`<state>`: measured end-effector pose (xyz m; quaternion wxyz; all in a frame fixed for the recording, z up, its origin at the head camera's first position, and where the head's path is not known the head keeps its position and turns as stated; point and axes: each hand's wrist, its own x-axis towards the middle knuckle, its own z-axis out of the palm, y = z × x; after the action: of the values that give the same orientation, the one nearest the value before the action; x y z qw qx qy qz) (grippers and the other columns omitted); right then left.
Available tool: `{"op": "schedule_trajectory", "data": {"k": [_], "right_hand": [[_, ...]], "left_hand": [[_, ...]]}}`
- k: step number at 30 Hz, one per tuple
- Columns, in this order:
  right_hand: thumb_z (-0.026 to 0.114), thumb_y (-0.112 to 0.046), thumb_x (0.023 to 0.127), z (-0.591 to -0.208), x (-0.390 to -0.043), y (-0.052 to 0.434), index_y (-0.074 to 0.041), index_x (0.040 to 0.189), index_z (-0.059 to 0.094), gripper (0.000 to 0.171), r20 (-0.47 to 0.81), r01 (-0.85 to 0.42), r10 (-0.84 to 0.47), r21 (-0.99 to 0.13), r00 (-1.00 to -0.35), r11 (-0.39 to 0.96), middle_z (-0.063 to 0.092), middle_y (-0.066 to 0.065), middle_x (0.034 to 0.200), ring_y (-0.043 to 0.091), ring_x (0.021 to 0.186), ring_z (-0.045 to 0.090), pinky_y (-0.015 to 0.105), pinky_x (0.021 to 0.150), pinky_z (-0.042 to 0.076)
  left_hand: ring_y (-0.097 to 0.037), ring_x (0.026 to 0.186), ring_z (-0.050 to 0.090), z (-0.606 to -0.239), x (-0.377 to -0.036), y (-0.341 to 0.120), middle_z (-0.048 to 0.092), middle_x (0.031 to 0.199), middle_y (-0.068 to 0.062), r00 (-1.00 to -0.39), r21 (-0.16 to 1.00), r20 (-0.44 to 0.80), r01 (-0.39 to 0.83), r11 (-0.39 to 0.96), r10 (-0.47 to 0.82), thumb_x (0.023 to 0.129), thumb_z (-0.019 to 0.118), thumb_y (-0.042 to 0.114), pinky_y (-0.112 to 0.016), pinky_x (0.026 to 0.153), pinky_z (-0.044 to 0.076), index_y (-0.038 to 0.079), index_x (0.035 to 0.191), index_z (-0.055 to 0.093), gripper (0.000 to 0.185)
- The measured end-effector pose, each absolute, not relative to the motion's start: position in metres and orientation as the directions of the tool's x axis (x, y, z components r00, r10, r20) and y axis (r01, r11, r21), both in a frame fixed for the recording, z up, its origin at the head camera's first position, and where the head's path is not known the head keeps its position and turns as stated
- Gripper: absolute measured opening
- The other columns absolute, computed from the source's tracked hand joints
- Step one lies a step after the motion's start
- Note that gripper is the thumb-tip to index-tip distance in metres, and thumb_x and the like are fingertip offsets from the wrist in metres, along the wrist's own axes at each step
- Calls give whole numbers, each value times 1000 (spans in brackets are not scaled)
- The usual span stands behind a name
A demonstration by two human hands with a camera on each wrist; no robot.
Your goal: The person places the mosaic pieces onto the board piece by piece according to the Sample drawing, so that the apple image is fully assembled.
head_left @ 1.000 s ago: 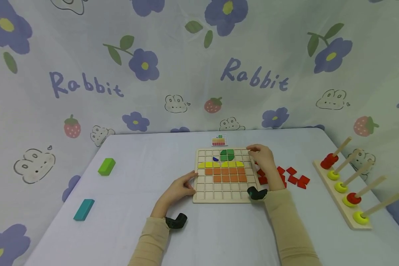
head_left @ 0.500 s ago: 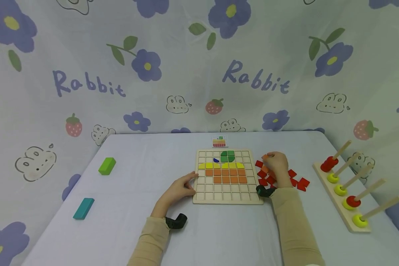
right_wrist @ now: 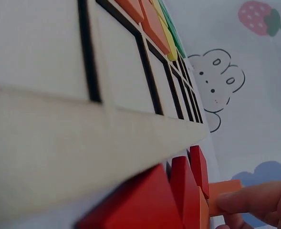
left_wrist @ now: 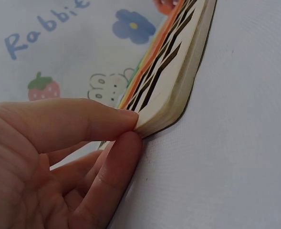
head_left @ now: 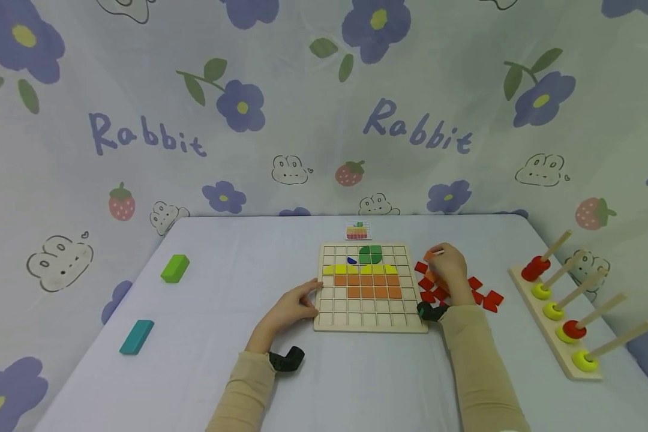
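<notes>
**Head view: an orange tile was pinched beside the grid board**

In the head view, a small orange tile (head_left: 432, 254) was held between the fingertips of the right hand (head_left: 449, 270), above the loose red tiles (head_left: 477, 289) lying just to the right of the wooden grid board (head_left: 369, 323). The board's left edge was gripped by the left hand (head_left: 290, 307), thumb on top and a finger under the corner, as was shown in the left wrist view.

A slip was judged possible: the tile was caught only at one end, so it could be dropped among the red pieces. The board could also be tilted by the lifted corner, and the seated rows disturbed.

In the right wrist view the tile (right_wrist: 222, 190) was seen edge-on, its long axis lying roughly level and its free end pointed leftward, toward the board
</notes>
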<state>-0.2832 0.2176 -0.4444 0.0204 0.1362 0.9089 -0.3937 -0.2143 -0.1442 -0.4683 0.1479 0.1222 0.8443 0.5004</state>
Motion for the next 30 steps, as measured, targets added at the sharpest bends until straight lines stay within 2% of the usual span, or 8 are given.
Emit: {"op": "schedule_trajectory", "data": {"k": [6, 8, 11, 14, 17, 21, 26, 30], "right_hand": [[54, -11, 87, -435, -279, 209, -1, 122, 52, 37, -69, 236, 294, -779, -953, 581, 56, 22, 109, 34, 91, 53, 41, 75, 44], [58, -11, 87, -429, -278, 201, -1, 126, 48, 42, -82, 208, 276, -860, -958, 467, 54, 21, 111, 32, 92, 54, 41, 81, 44], [62, -11, 87, -422, -278, 184, 1, 130, 43, 49, -137, 181, 192, -954, -972, 237, 54, 14, 107, 20, 86, 59, 37, 82, 46], [62, -9, 88, -419, -278, 167, 4, 131, 42, 49, -196, 201, 85, -978, -977, 53, 58, 2, 96, 8, 76, 61, 28, 77, 48], [61, -9, 88, -421, -277, 151, 4, 128, 47, 45, -235, 235, 8, -972, -972, -8, 60, -6, 85, 4, 74, 62, 22, 70, 48], [62, -8, 87, -429, -276, 129, 3, 123, 53, 38, -258, 259, -36, -966, -965, -11, 63, -4, 86, 6, 75, 63, 22, 70, 47], [65, -8, 84, -438, -269, 100, 1, 113, 62, 30, -266, 256, -79, -959, -961, 119, 65, 5, 95, 10, 77, 62, 28, 75, 50], [66, -3, 82, -442, -261, 82, 2, 102, 65, 21, -252, 211, -159, -948, -955, 239, 64, 10, 92, 15, 74, 63, 30, 72, 52]], "left_hand": [[-13, 71, 48, -470, -215, -143, 31, 149, -9, -924, 877, -132, 60, 477, 359, 76, 68, 2, -24, 63, 40, 9, 136, 47, 63], [-13, 71, 48, -470, -215, -143, 31, 149, -8, -925, 870, -139, 57, 489, 355, 76, 68, 3, -24, 64, 40, 10, 136, 47, 64], [-14, 71, 49, -470, -215, -144, 31, 149, -8, -928, 868, -137, 57, 494, 346, 75, 68, 3, -25, 64, 41, 10, 135, 48, 64], [-14, 71, 49, -471, -216, -144, 31, 149, -8, -931, 867, -137, 53, 496, 339, 75, 69, 3, -26, 64, 40, 10, 135, 48, 64], [-14, 71, 49, -471, -216, -144, 31, 149, -9, -932, 868, -134, 53, 493, 338, 75, 69, 3, -26, 65, 40, 9, 135, 48, 64], [-15, 71, 48, -464, -212, -141, 31, 148, -12, -932, 868, -133, 56, 494, 338, 76, 68, -1, -26, 64, 39, 4, 135, 46, 63], [-16, 71, 48, -440, -201, -138, 28, 148, -19, -924, 875, -145, 47, 481, 354, 77, 65, -4, -25, 64, 39, -3, 135, 44, 62], [-16, 71, 47, -437, -200, -138, 27, 148, -19, -921, 882, -140, 50, 468, 362, 77, 64, -4, -23, 63, 39, -3, 135, 43, 61]]}}
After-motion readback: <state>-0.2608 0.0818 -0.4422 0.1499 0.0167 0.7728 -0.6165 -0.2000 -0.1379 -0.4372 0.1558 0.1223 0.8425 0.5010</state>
